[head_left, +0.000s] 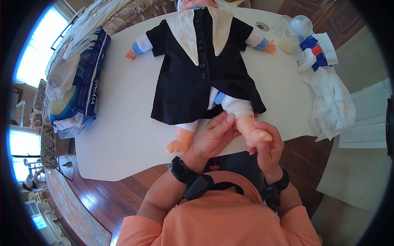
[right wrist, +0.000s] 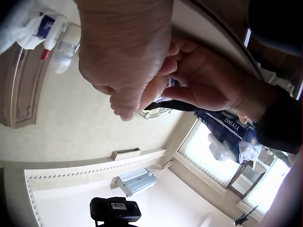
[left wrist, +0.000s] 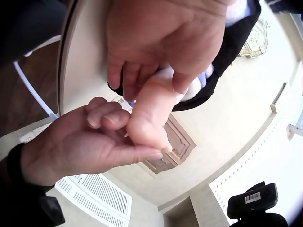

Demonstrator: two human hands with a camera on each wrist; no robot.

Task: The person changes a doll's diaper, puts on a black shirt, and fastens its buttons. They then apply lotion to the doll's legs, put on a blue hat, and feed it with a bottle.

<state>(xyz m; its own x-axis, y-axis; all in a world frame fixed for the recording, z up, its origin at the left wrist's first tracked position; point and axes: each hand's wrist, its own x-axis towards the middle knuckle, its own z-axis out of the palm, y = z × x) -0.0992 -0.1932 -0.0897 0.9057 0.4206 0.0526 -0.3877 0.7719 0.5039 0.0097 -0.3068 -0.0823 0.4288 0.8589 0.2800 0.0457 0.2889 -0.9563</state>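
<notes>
A baby doll in a black buttoned dress [head_left: 180,90] with a wide cream collar [head_left: 184,33] lies on its back on the white table. White trousers show beneath the hem. My left hand [head_left: 216,133] grips the raised leg near the trouser cuff [head_left: 240,108], thumb on top and fingers behind. My right hand [head_left: 271,149] holds the bare foot [head_left: 258,138] of that leg; in the left wrist view its thumb lies along the sole [left wrist: 150,137]. The doll's other foot [head_left: 178,144] rests near the table edge. Part of the doll's head is out of frame.
A blue YIYING pack [head_left: 92,78] stands on the left of the table [head_left: 115,143]. At the right are a clear-domed bottle [head_left: 301,26], a white bottle with a red cap [head_left: 308,58] and a crumpled white plastic bag [head_left: 330,100]. The table's front edge curves close to the body.
</notes>
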